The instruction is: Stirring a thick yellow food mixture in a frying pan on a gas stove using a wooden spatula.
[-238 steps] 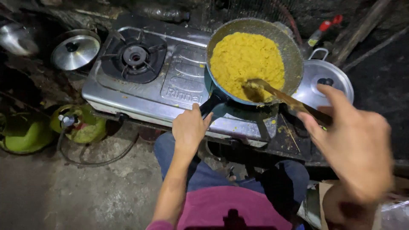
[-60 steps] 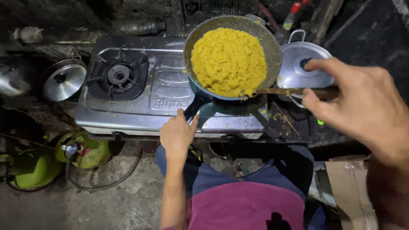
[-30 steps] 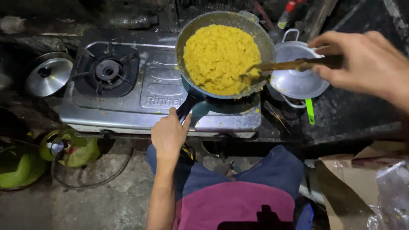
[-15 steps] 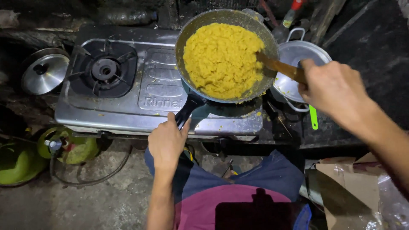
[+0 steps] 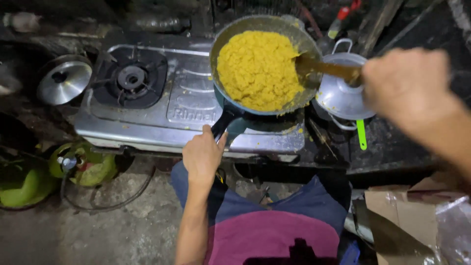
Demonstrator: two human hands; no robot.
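Gripping the dark pan handle [image 5: 223, 125], the left hand [image 5: 202, 156] steadies a blue frying pan [image 5: 234, 105] on the right burner of a steel gas stove [image 5: 186, 105]. The right hand [image 5: 407, 88], blurred, is closed on a wooden spatula [image 5: 326, 68] whose blade rests at the pan's right inner edge. Yellow crumbly food [image 5: 257, 68] fills most of the pan. Beside it sits a metal lidded pot [image 5: 341, 93]; its contents are hidden. Another shiny lid [image 5: 64, 81] lies left of the stove. Green gas cylinders [image 5: 88, 167] stand below, partly cut off.
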